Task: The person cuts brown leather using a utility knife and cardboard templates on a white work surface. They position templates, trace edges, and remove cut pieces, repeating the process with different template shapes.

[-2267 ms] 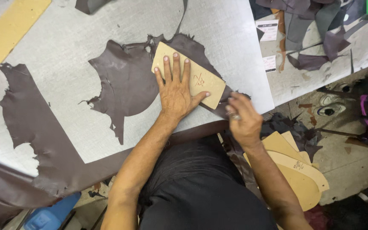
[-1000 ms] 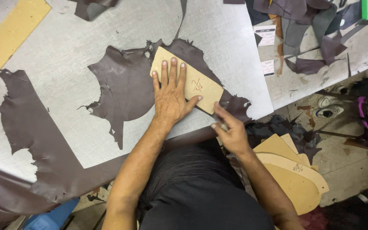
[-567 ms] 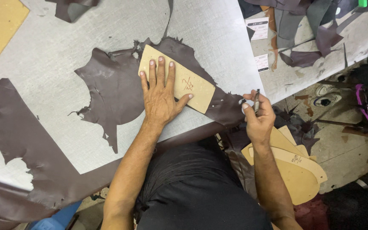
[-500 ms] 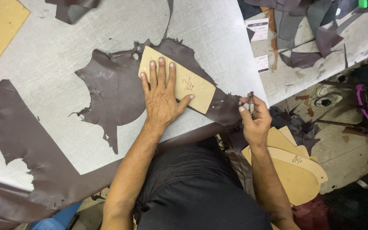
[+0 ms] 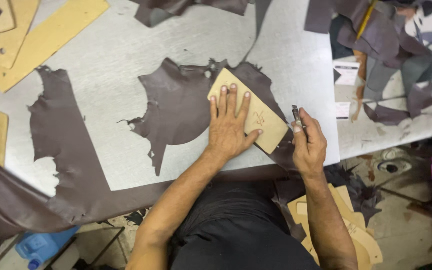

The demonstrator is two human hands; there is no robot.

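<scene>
Knife [image 5: 295, 113] — mostly hidden in right hand [image 5: 308, 145]

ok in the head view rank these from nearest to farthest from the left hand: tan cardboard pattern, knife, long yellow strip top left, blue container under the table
1. Tan cardboard pattern: directly under the left hand, pressed onto the dark leather.
2. Knife: just to the right, held in the right hand.
3. Long yellow strip: far up and left on the table.
4. Blue container: low left, below the table edge; close to the strip's distance, so this order is loose.

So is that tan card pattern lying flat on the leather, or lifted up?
Flat. The left hand presses spread on the tan card pattern, which lies on the dark leather; the right hand holds a small knife at its edge.
</scene>
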